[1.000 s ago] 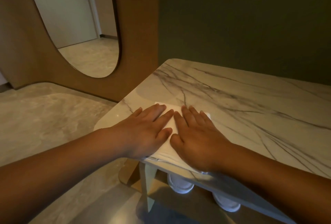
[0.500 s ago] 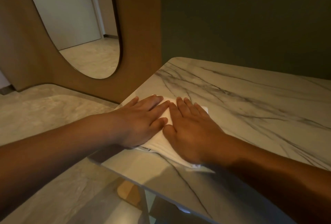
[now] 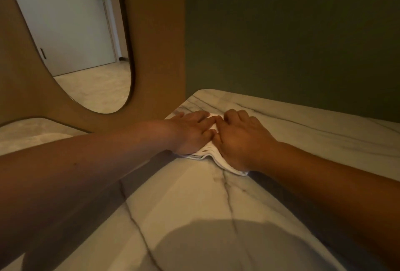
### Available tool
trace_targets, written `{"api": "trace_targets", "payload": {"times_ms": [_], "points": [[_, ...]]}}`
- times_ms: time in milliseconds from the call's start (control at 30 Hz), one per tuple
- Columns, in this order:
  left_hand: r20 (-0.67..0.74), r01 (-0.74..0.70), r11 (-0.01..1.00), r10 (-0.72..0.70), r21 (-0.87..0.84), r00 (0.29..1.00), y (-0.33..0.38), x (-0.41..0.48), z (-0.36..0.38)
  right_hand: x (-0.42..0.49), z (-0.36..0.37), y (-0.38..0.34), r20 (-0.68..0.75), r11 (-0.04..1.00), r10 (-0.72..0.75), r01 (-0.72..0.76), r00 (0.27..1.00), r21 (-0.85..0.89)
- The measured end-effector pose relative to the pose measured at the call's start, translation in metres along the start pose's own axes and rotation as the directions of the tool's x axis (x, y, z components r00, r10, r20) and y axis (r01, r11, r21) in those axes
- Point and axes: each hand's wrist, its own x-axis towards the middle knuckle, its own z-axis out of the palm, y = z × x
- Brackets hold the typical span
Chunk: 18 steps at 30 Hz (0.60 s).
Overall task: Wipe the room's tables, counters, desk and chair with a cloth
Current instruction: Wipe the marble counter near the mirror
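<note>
A folded white cloth [image 3: 211, 154] lies on the marble table [image 3: 194, 205] near its far left corner. My left hand [image 3: 191, 131] presses flat on the cloth's left part, fingers straight and pointing away from me. My right hand [image 3: 240, 138] presses on its right part, its fingers bent at the knuckles over the cloth's far edge. The two hands touch side by side and hide most of the cloth. Only its bunched near edge with a dark label shows below them.
A brown wooden panel [image 3: 158, 54] with a rounded opening stands just left of the table's far corner. A dark green wall [image 3: 292, 32] runs behind the table. Through the opening I see a white door [image 3: 65, 21] and pale floor [image 3: 97, 95].
Both hands have pushed the cloth away from me, from the near edge toward the far left corner. The cloth has bunched up and my right fingers have bent.
</note>
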Motion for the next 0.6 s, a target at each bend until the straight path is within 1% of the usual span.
{"api": "trace_targets", "payload": {"times_ms": [67,100,167,267,367,500,600], "points": [[0.010,-0.028,0.996,0.027,0.084,1.000,-0.006,0.017,-0.005,0.015,0.002,0.010,0.017,0.999,0.013,-0.012,1.000,-0.036],[0.012,-0.026,0.995,0.025,0.096,1.000,-0.009,0.025,-0.007,0.023,0.003,0.015,0.031,0.999,0.012,-0.011,0.999,-0.043],[0.013,0.001,0.999,-0.002,0.053,1.000,-0.014,0.043,-0.010,0.041,0.005,0.024,0.054,0.999,0.009,-0.006,0.999,-0.041],[0.015,0.047,0.998,-0.047,-0.042,0.999,-0.024,0.069,-0.012,0.068,0.010,0.038,0.076,0.999,0.043,-0.045,0.996,0.030],[0.005,0.058,0.996,-0.057,-0.063,0.998,-0.033,0.091,-0.017,0.093,0.018,0.053,0.072,0.996,0.041,-0.046,0.997,0.072],[0.014,0.074,0.996,-0.073,-0.055,0.997,-0.044,0.115,-0.023,0.121,0.023,0.066,0.070,0.999,-0.001,-0.002,0.998,0.046],[0.000,0.086,0.993,-0.087,-0.079,0.996,-0.054,0.131,-0.023,0.144,0.029,0.073,0.069,0.999,0.004,-0.007,0.998,0.044]]}}
